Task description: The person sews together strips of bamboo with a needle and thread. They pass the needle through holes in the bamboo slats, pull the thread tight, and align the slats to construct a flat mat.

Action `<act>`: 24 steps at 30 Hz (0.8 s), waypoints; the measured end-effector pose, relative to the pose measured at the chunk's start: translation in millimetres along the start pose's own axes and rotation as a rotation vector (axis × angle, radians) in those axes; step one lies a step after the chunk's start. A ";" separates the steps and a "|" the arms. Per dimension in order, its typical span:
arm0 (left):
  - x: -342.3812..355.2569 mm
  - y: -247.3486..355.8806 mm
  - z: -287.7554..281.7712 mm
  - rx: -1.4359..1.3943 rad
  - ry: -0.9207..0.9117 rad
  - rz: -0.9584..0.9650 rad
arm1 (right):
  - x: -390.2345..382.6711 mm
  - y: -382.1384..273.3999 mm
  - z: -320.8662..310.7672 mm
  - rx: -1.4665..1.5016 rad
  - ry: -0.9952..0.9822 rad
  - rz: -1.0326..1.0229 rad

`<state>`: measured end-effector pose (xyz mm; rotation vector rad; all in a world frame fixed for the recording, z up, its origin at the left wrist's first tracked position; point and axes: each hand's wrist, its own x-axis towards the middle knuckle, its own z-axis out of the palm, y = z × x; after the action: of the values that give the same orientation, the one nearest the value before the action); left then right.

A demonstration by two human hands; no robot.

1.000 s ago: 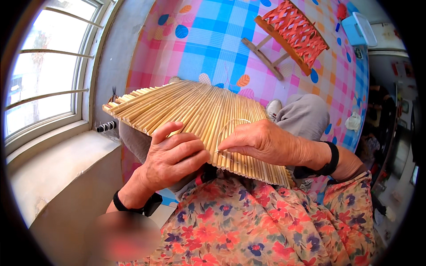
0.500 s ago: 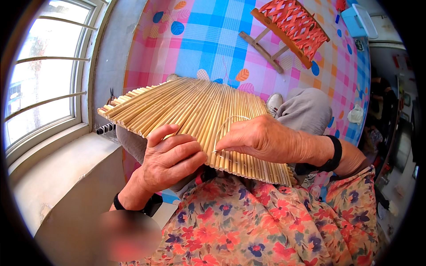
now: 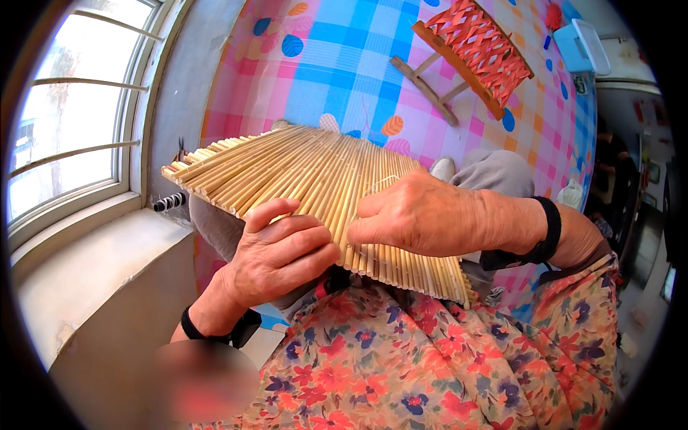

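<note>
At near edge of stick mat [image 3: 287, 168], left hand [image 3: 279, 254] grasping it; right hand [image 3: 416, 217] curled, grip unclear; stool [image 3: 481, 54] well apart.

R fingers [image 3: 369, 231] pt. hidden, window [image 3: 75, 118] cropped (top)

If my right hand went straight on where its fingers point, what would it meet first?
Your right hand would probably meet your bare left hand, though depth is unclear and the yellowish mat of thin round sticks lies close beneath.
</note>
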<state>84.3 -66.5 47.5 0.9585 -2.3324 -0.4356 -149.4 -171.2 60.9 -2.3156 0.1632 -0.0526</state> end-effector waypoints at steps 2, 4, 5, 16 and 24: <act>-0.3 -2.3 1.6 0.001 0.006 0.014 | 3.4 1.4 0.8 -0.006 -0.015 -0.023; -3.4 -1.7 1.3 0.008 0.005 0.021 | 4.3 3.0 5.9 0.019 0.021 -0.047; -5.6 -2.1 2.2 0.005 0.000 0.025 | 4.0 2.4 6.6 0.032 0.036 -0.060; -6.6 -14.7 2.9 -0.010 -0.063 0.088 | -1.6 4.1 -26.9 -0.272 -0.116 -0.070; -7.6 -17.8 6.7 0.005 -0.042 0.113 | -6.1 5.2 -22.6 -0.194 -0.133 0.035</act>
<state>94.1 -72.9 30.6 0.8221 -2.4123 -0.4072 -158.0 -190.3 72.6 -2.4996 0.1466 0.1412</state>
